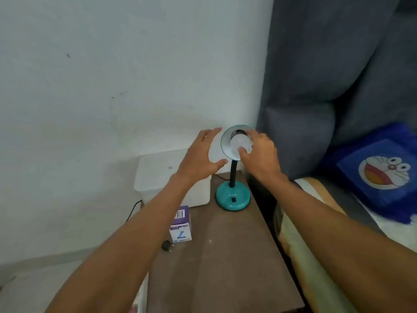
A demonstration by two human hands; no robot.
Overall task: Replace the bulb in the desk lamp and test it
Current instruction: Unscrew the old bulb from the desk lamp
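A teal desk lamp stands on its round base (232,197) at the far end of a brown table (221,263). Its shade (225,144) is tilted up toward me. A white bulb (239,143) sits inside the shade at the socket. My right hand (259,154) grips the bulb with thumb and fingers. My left hand (200,152) is open, its fingers spread just left of the shade, apart from it as far as I can see. A purple and white bulb box (181,224) stands near the table's left edge.
The lamp's black plug (167,246) lies loose at the table's left edge beside the box. A white box-shaped appliance (158,177) stands behind, against the wall. A grey sofa (316,109) and a blue cartoon cushion (381,170) are on the right.
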